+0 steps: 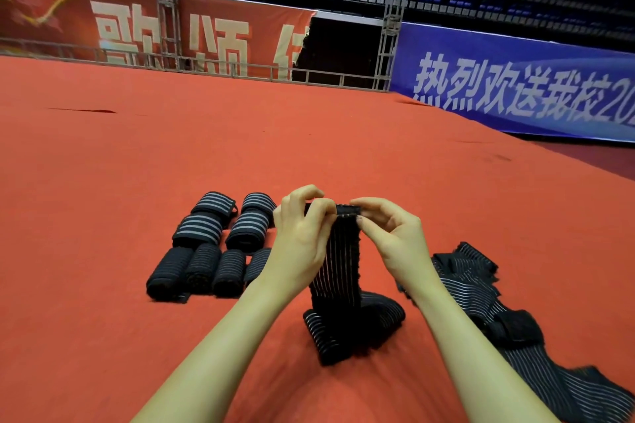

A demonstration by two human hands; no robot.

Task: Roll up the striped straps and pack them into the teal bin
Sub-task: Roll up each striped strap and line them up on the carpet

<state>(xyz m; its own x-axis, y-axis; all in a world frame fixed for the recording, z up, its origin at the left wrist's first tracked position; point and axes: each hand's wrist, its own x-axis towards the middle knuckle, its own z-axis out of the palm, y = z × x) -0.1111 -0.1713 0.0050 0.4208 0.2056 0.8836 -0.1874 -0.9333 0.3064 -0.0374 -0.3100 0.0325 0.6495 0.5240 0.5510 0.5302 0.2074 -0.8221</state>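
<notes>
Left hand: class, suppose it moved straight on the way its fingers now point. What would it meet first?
The left hand pinches the top edge of the striped strap, fingers pointing toward the right hand. Going straight on, it would likely meet that hand's fingers first, though depth is hard to judge.

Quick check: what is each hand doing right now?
Left hand: pinches the top edge of the striped strap.
Right hand: pinches the same edge of the strap.
</notes>
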